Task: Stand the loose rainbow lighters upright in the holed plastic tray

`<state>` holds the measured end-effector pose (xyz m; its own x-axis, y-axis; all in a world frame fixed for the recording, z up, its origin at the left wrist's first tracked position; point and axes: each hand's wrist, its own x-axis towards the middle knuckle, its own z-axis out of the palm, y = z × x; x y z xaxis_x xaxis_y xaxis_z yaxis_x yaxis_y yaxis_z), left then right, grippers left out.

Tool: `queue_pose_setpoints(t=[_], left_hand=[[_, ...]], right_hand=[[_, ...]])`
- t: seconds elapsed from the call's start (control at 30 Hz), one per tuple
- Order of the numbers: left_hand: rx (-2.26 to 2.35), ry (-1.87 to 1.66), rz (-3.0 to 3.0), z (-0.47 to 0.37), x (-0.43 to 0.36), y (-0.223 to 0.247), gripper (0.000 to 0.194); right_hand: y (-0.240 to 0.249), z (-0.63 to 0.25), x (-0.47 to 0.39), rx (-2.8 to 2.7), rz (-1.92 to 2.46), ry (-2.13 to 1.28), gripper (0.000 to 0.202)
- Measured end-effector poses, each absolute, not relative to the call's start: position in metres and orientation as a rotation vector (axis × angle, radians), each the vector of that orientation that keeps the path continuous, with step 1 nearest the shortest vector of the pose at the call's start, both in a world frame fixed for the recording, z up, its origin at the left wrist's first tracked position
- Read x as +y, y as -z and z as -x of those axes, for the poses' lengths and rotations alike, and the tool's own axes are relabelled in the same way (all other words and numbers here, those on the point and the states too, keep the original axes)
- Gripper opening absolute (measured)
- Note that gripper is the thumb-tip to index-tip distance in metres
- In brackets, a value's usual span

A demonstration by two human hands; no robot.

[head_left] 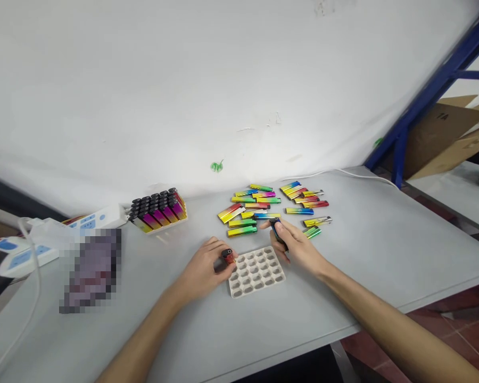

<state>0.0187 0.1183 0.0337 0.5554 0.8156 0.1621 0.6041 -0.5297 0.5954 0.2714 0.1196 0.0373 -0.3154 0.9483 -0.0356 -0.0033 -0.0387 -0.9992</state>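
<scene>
Left hand grips near-upright red lighter, right hand tilted dark-blue lighter, flanking white rectangular pocketed tray

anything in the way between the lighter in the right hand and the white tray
Nothing visible stands between the lighter in the right hand and the white tray. The loose lighters lie beyond the tray, and the left hand, holding a red lighter, is at its left side.

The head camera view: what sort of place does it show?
Probably a small workshop: the grey table bears loose, shiny multicoloured lighters and a pale rectangular tray with oval holes; a brown cardboard box stands beyond.
</scene>
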Motion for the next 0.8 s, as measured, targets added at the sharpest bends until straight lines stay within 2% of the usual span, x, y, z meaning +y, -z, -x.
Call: queue_pose_setpoints(t=[0.3, 0.43, 0.53, 0.6, 0.8], left_hand=[[1.138, -0.570, -2.342, -0.0205, 0.1174, -0.0339, 0.005], [1.162, -0.558, -2.370, -0.0197, 0.1177, -0.0321, 0.007], [1.178, -0.538, -2.377, -0.0187, 0.1174, -0.0312, 0.008], [1.171, -0.528, -2.379, -0.0183, 0.1172, -0.0307, 0.008], [1.157, -0.530, -2.410, -0.0181, 0.1174, -0.0300, 0.008]], right_hand=[[-0.0291, -0.2725, 0.1228, -1.418, 1.067, -1.550, 0.055], [-0.0325, -0.2713, 0.1214, -1.614, 1.212, -1.219, 0.050], [-0.0354, -0.2709, 0.1214, -1.776, 1.341, -0.856, 0.035], [-0.0358, -0.2711, 0.1219, -1.823, 1.404, -0.744, 0.026], [-0.0346, -0.2711, 0.1203, -1.735, 1.388, -0.896, 0.025]])
